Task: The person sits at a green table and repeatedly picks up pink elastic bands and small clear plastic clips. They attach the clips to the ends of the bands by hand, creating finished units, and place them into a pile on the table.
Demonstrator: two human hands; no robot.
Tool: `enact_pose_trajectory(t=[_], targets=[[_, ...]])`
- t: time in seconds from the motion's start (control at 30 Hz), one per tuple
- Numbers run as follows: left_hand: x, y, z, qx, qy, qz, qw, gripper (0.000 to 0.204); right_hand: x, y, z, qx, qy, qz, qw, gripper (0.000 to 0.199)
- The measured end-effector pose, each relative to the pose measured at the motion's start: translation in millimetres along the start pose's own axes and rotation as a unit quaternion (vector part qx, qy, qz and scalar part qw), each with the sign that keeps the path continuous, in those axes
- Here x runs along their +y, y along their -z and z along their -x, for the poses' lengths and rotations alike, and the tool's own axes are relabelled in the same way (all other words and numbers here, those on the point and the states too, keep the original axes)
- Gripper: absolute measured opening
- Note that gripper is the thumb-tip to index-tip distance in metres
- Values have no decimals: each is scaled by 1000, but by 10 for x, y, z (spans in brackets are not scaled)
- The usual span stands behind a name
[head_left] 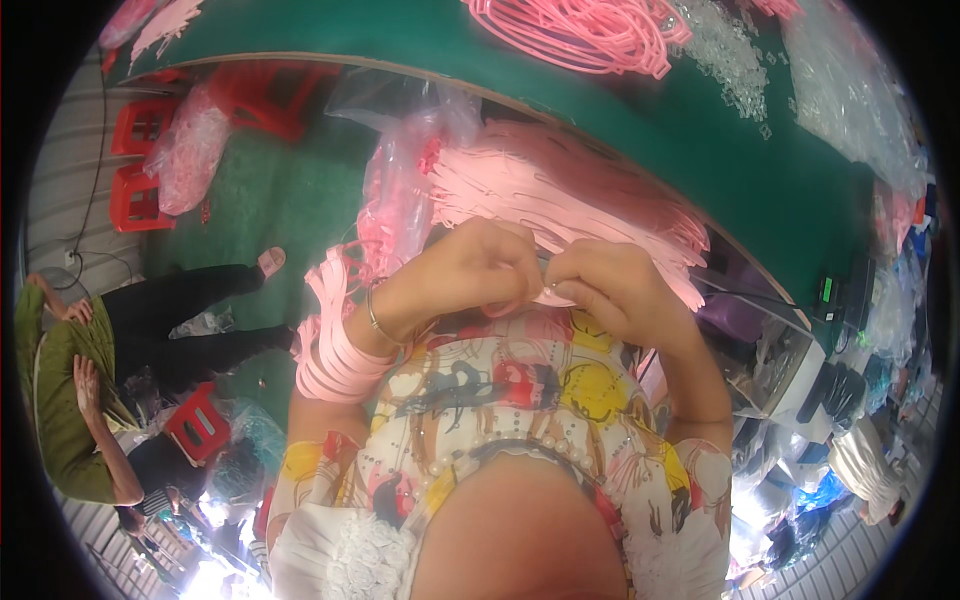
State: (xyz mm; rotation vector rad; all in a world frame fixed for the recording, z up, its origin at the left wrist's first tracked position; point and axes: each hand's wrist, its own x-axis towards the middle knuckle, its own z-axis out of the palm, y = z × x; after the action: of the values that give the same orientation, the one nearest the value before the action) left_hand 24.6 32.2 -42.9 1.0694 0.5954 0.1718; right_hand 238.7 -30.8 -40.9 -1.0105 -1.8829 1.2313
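Note:
My left hand (475,265) and my right hand (612,285) meet in front of my chest, both closed in a pinch with their fingertips almost touching. What they pinch is small and mostly covered by the fingers; a bit of pink shows between them. Several loops of flat pink straps (335,365) hang around my left forearm, below a thin bracelet (372,308) at the wrist. Just beyond my hands lies a thick heap of pale pink straps (560,190), partly under the table's edge.
The green table (740,165) curves across the front, bearing a pink strap bundle (590,35), clear small pieces (725,60) and a plastic bag (850,90). Bagged pink pieces (395,190) sit left of the heap. Red stools (140,195) and a seated person (75,390) are farther left.

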Motion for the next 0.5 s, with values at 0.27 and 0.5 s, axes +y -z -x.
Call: enact_pose_trajectory(t=[0.27, 0.5], targets=[[-96, -132, -106, 155, -186, -235, 942, 13, 189, 30, 24, 12, -209, -183, 961, 14], [-161, -14, -96, 112, -221, -349, 903, 17, 278, 29, 43, -39, -224, -167, 959, 15]])
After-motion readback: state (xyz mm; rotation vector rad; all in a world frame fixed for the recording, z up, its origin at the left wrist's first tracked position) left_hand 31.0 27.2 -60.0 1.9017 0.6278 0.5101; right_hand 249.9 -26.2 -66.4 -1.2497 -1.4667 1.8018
